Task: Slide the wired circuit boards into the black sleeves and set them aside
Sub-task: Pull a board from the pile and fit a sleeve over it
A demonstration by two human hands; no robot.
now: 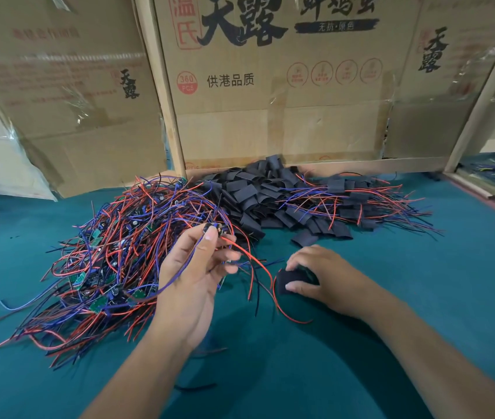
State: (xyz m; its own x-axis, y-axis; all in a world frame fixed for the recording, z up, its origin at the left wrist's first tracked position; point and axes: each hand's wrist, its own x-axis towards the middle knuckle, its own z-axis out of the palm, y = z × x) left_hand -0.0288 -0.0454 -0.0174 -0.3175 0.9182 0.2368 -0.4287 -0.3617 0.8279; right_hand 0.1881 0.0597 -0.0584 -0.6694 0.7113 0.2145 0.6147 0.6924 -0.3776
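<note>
My left hand [195, 273] is raised palm-up and pinches a small wired circuit board [216, 228] between thumb and fingertips; its red and blue wires trail down over the palm. My right hand [321, 275] lies low on the green table and grips a black sleeve [290, 284], with a red wire curling out beneath it. A tangled heap of wired boards [104, 267] lies at the left. A pile of loose black sleeves [252, 198] sits at the back centre. Sleeved boards with wires [358, 201] lie at the right.
Taped cardboard boxes [270, 86] and wooden posts [161, 86] wall off the back of the green table [421, 282]. A wooden frame [491, 189] borders the far right. Stray black wires [195, 387] lie near my forearms.
</note>
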